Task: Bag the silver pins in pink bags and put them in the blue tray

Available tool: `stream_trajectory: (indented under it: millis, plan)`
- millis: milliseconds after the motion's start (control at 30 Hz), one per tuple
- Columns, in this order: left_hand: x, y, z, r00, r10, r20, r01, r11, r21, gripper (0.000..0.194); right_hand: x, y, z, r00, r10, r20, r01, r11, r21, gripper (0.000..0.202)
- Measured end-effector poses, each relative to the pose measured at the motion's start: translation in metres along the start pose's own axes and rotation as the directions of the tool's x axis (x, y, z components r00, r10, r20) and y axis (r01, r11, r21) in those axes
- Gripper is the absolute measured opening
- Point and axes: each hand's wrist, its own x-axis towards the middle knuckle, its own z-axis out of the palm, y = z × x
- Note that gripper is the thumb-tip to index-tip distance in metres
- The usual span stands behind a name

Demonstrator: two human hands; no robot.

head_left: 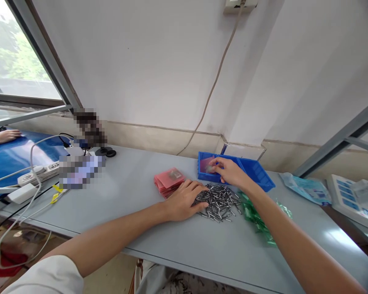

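Observation:
My left hand (185,201) lies palm down on the table, its thumb spread from the other fingers. It touches the left side of a loose pile of small metal pins that look like blind rivets (222,202). Just behind it is a stack of pink plastic bags (171,179), the top one with something greyish inside. My right hand (230,171) reaches into the left compartment of a blue plastic bin (254,165). Its fingertips are pinched on a small pink plastic bag (206,163) there. Green plastic bags (257,218) lie partly under my right forearm.
At right are a blue-and-white plastic packet (306,188) and a white device with blue panels (352,200). A power strip (38,174), cables and black round objects (106,152) lie at left. Another person's hand (7,134) rests on a blue surface at far left.

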Motion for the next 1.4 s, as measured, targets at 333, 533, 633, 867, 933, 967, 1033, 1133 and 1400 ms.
stream_trajectory:
  millis: [333, 533, 633, 867, 933, 967, 1033, 1133, 1400]
  plan:
    - [0.0, -0.002, 0.002, 0.999, -0.031, 0.014, 0.031, 0.999, 0.034, 0.052, -0.021, -0.013, 0.006, 0.965, -0.211, -0.158, 0.104, 0.856, -0.506, 0.027]
    - [0.001, -0.003, 0.003, 0.999, -0.022, 0.032, 0.02, 0.999, 0.049, 0.055, -0.056, -0.019, 0.013, 0.959, -0.276, -0.068, 0.21, 0.849, -0.485, 0.027]
    - [0.002, -0.003, 0.004, 0.999, -0.018, 0.041, 0.016, 0.998, 0.057, 0.055, -0.068, -0.012, 0.018, 0.959, -0.279, 0.052, 0.27, 0.842, -0.467, 0.025]
    - [0.005, -0.004, 0.003, 0.999, -0.03, 0.023, 0.028, 0.997, 0.067, 0.042, -0.079, -0.001, 0.024, 0.953, -0.272, 0.13, 0.302, 0.849, -0.433, 0.019]
    - [0.006, -0.004, 0.002, 1.0, -0.026, 0.015, 0.025, 0.997, 0.073, 0.038, -0.08, 0.002, 0.025, 0.949, -0.279, 0.145, 0.315, 0.839, -0.444, 0.02]
    - [0.006, -0.004, 0.002, 1.0, -0.023, 0.012, 0.022, 0.997, 0.078, 0.036, -0.081, 0.003, 0.025, 0.946, -0.287, 0.152, 0.324, 0.833, -0.447, 0.021]
    - [0.007, -0.004, 0.002, 1.0, -0.022, 0.01, 0.021, 0.996, 0.084, 0.033, -0.081, 0.005, 0.027, 0.941, -0.3, 0.158, 0.339, 0.825, -0.451, 0.023]
    - [0.008, -0.004, 0.001, 0.999, -0.037, 0.014, 0.036, 0.996, 0.086, 0.029, -0.082, 0.006, 0.03, 0.942, -0.302, 0.143, 0.334, 0.823, -0.461, 0.024]
    - [0.009, -0.003, 0.003, 0.998, -0.054, 0.032, 0.05, 0.992, 0.115, 0.027, -0.08, 0.007, 0.033, 0.94, -0.339, 0.039, 0.316, 0.824, -0.47, 0.023]
